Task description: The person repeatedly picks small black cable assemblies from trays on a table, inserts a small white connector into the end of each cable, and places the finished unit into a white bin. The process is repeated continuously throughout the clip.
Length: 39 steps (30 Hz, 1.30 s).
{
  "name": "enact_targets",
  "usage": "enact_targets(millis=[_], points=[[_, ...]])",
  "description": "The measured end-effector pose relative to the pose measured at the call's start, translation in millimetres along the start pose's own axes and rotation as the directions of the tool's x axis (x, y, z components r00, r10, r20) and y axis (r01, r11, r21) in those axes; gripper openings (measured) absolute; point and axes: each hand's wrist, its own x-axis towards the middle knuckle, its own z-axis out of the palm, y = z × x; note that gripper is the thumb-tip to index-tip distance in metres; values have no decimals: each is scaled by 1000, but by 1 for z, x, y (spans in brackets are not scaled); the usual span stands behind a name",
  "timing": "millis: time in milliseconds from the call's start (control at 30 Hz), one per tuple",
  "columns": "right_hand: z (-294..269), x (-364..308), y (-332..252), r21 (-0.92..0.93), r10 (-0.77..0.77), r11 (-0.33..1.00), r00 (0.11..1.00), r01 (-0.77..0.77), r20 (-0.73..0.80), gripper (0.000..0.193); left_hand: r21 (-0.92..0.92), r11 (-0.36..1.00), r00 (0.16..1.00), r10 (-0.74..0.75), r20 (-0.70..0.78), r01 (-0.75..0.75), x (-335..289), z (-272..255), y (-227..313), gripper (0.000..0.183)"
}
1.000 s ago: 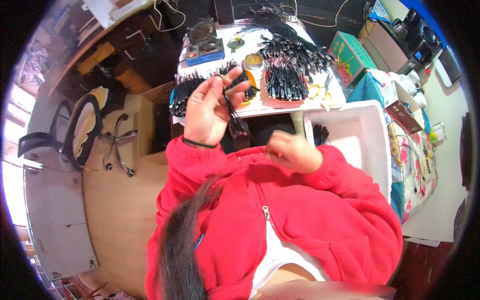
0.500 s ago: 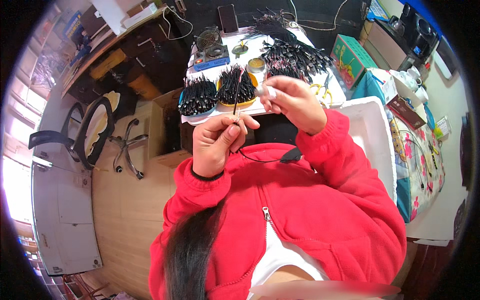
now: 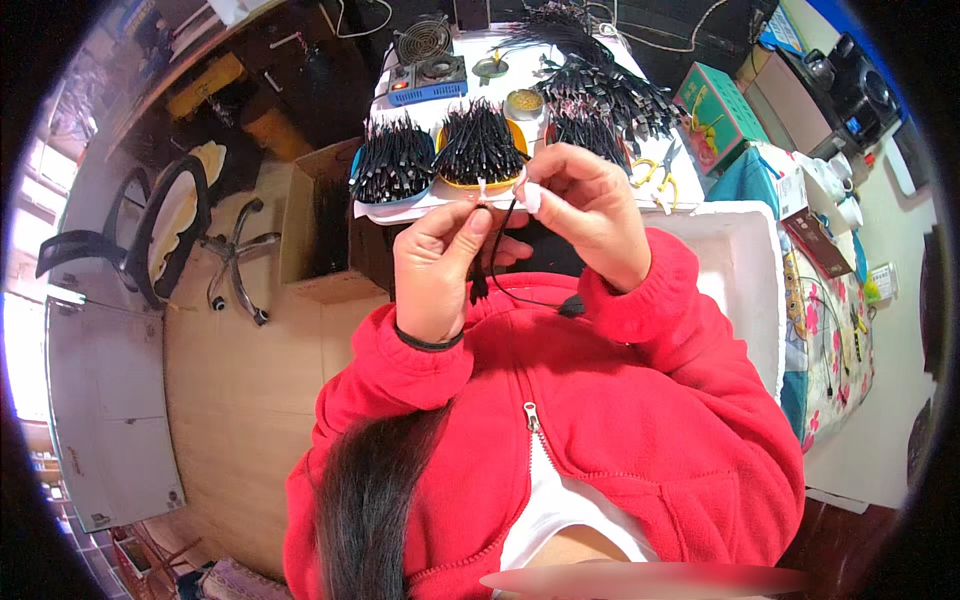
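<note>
Cable (image 3: 520,298) loops below both hands, left hand (image 3: 440,265) and right hand (image 3: 585,205) pinching its upper end.

Cable bundles (image 3: 478,140) on table (image 3: 400,210)

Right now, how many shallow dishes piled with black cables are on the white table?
2: a blue dish at the near left edge and a yellow dish beside it on the right. More cables lie loose behind; they could hide another.
</note>
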Motion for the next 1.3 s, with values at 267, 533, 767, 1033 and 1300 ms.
enact_targets(millis=[267, 533, 767, 1033, 1300], points=[[1, 1, 14, -348, -172, 922, 985, 170, 25, 4, 97, 994, 999, -49, -9, 49, 2, -4, -4, 19], [9, -16, 31, 645, 322, 688, 936, -332, 138, 7, -14, 1000, 999, 17, 29, -17, -5, -2, -8, 16], [4, -20, 18, 416, 217, 883, 975, -217, 47, 14, 32, 999, 999, -19, 37, 18, -10, -3, -6, 15], [2, -24, 24, 626, 324, 657, 907, -420, 269, 10, 34, 998, 999, -48, 26, 47, -14, -2, -12, 16], [0, -27, 18, 517, 288, 770, 927, -373, 240, 22, 38, 976, 957, -218, 192, 215, -13, -12, -5, 17]])
